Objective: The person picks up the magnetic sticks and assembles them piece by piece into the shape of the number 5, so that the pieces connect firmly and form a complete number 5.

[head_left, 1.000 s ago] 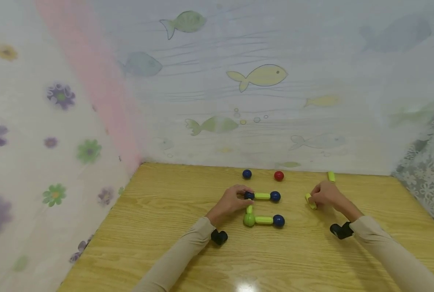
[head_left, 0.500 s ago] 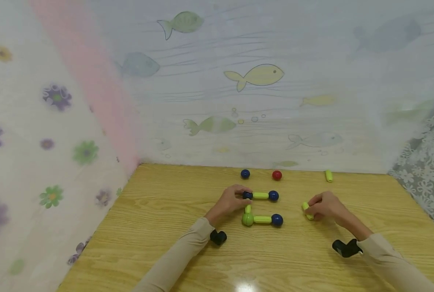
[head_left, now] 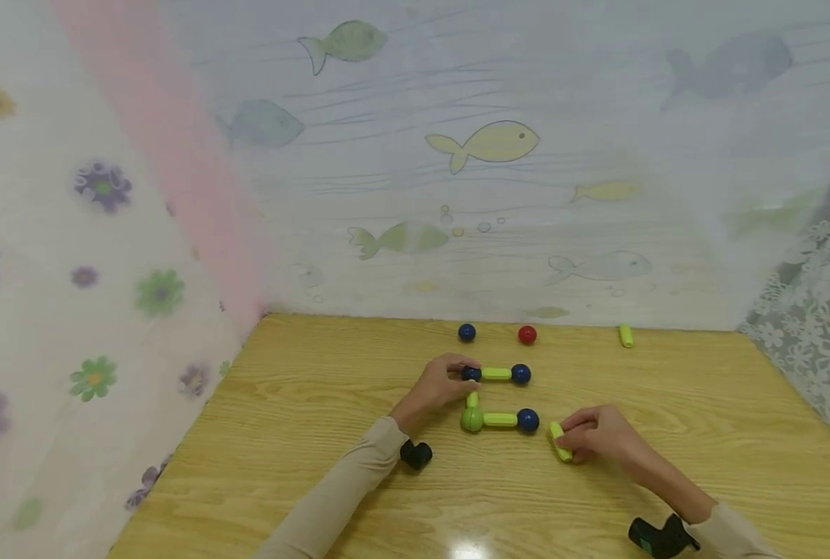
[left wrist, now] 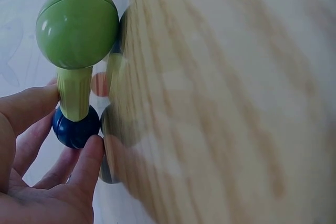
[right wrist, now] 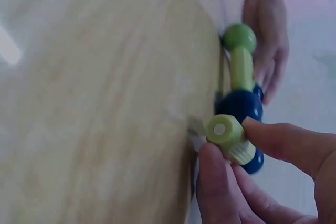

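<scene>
Held rod (right wrist: 226, 131): we see it right of centre in the lower half of the head view, pinched between thumb and fingers of the right hand (head_left: 605, 436).
Long axis: it slants steeply from upper left to lower right, crosswise to the lower rod (head_left: 501, 420), which lies level across the view.
Nearest ball: the lower blue ball (head_left: 528, 421) sits just left of the held rod's upper end; in the head view we make out a narrow gap.
Nearer side: the right hand; the other is further off, up and left of that ball.
Left hand (head_left: 439, 390): near centre, its fingers grip the corner blue ball (head_left: 470, 374), where the upper rod (head_left: 496, 374) and side rod (head_left: 472, 400) meet.
Far corner: the side rod runs down to the green ball (head_left: 471, 419).
Loose pieces: a red ball (head_left: 527, 335) and a spare rod (head_left: 626, 335) lie higher, toward the back edge.
Unsure: we cannot tell whether the held rod touches the table (head_left: 526, 505).
</scene>
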The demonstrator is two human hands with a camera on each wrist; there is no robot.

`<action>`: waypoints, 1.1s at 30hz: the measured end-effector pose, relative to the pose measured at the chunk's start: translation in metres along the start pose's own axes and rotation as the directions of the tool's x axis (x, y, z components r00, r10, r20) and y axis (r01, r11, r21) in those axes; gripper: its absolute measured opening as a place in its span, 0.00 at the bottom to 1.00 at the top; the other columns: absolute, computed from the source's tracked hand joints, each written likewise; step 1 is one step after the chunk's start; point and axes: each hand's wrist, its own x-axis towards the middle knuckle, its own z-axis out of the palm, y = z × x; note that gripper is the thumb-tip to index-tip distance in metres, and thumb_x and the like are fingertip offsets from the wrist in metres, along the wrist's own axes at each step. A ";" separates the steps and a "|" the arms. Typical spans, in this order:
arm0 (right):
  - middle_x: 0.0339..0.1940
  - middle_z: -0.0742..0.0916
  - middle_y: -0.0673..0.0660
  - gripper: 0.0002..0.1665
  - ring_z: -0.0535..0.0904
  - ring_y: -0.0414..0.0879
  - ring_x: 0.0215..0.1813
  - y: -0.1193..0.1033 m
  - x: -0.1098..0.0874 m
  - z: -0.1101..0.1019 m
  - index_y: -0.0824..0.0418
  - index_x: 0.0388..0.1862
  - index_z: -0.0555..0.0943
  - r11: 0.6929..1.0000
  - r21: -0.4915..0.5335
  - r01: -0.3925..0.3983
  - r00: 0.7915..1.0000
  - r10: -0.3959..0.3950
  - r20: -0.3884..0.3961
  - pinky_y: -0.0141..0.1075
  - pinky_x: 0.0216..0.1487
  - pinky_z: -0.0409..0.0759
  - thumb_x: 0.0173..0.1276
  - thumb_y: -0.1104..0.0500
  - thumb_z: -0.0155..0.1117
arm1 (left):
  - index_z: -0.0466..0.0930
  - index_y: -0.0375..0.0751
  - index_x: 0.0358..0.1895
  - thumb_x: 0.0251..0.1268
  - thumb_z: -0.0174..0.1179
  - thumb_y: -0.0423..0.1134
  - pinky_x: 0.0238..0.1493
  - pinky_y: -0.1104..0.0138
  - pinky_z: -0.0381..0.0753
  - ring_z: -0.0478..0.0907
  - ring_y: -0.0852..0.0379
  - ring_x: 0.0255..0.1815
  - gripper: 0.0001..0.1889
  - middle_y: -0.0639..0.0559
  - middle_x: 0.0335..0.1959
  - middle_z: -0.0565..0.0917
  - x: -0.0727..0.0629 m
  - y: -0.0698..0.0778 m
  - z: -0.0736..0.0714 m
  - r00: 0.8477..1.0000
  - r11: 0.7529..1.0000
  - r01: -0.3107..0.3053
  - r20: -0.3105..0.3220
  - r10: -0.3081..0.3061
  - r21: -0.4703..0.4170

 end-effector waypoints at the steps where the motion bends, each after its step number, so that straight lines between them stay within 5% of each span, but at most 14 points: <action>1: 0.31 0.86 0.57 0.22 0.83 0.49 0.31 0.000 -0.002 0.004 0.77 0.45 0.77 1.000 0.013 0.004 1.000 -0.004 0.004 0.42 0.35 0.83 0.58 0.62 0.70 | 0.83 0.45 0.51 0.59 0.67 0.38 0.52 0.66 0.76 0.74 0.52 0.55 0.16 0.50 0.53 0.76 0.000 0.000 0.000 1.000 1.000 0.000 -0.002 0.000 -0.003; 13: 0.29 0.85 0.57 0.22 0.82 0.48 0.29 -0.012 -0.004 0.044 0.78 0.44 0.77 0.998 0.013 0.059 0.996 -0.059 -0.062 0.41 0.31 0.83 0.56 0.64 0.72 | 0.83 0.42 0.51 0.58 0.67 0.36 0.55 0.64 0.75 0.73 0.50 0.56 0.16 0.49 0.53 0.76 0.003 -0.001 -0.002 1.000 1.000 -0.022 -0.004 0.022 -0.014; 33: 0.25 0.83 0.57 0.20 0.81 0.49 0.27 -0.015 0.001 0.052 0.72 0.39 0.75 0.997 -0.042 0.070 0.992 -0.074 -0.107 0.40 0.28 0.83 0.54 0.63 0.73 | 0.83 0.44 0.51 0.59 0.67 0.37 0.52 0.67 0.76 0.75 0.53 0.54 0.15 0.51 0.52 0.76 0.006 -0.005 -0.003 1.000 0.999 -0.027 0.013 0.027 -0.025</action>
